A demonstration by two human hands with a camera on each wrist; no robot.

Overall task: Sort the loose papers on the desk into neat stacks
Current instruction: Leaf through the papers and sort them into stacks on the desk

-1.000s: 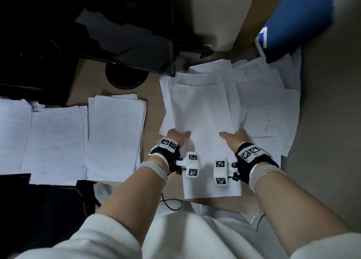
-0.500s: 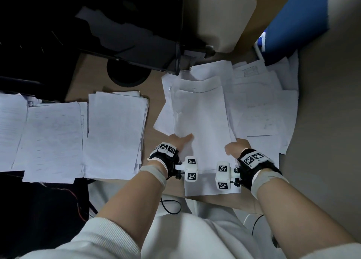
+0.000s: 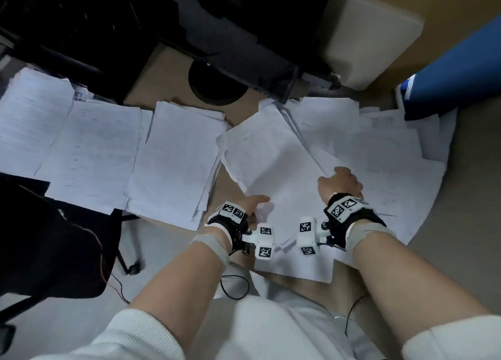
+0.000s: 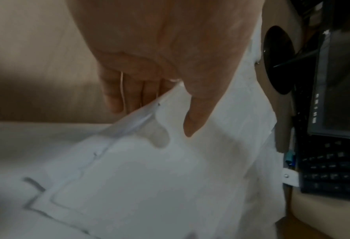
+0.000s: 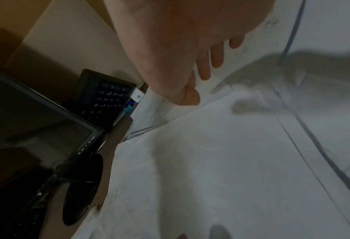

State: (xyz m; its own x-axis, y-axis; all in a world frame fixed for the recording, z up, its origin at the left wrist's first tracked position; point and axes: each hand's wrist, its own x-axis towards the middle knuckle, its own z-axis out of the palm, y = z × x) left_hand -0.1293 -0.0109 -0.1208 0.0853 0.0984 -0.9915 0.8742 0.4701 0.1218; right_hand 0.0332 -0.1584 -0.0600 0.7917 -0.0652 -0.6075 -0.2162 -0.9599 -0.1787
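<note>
A bundle of white papers (image 3: 276,164) lies askew on the desk, its far end swung to the left. My left hand (image 3: 257,202) pinches its near left corner; in the left wrist view the thumb (image 4: 194,116) lies on top of the sheets (image 4: 170,177) and the fingers (image 4: 124,97) are underneath. My right hand (image 3: 336,175) grips the bundle's right edge, thumb (image 5: 188,97) and curled fingers (image 5: 210,64) closed on the paper (image 5: 221,161). Loose sheets (image 3: 379,142) lie fanned out under and to the right of it.
Three paper stacks (image 3: 179,161) (image 3: 92,153) (image 3: 29,121) lie side by side on the left. A black monitor (image 3: 244,42) with a round foot (image 3: 217,85) stands behind, with a keyboard (image 4: 331,169) beside it. A blue object (image 3: 455,83) is far right, a black chair (image 3: 54,251) near left.
Both hands have turned the bundle so its far end points left and have shifted it toward the stacks. My right hand has slid farther up the right edge.
</note>
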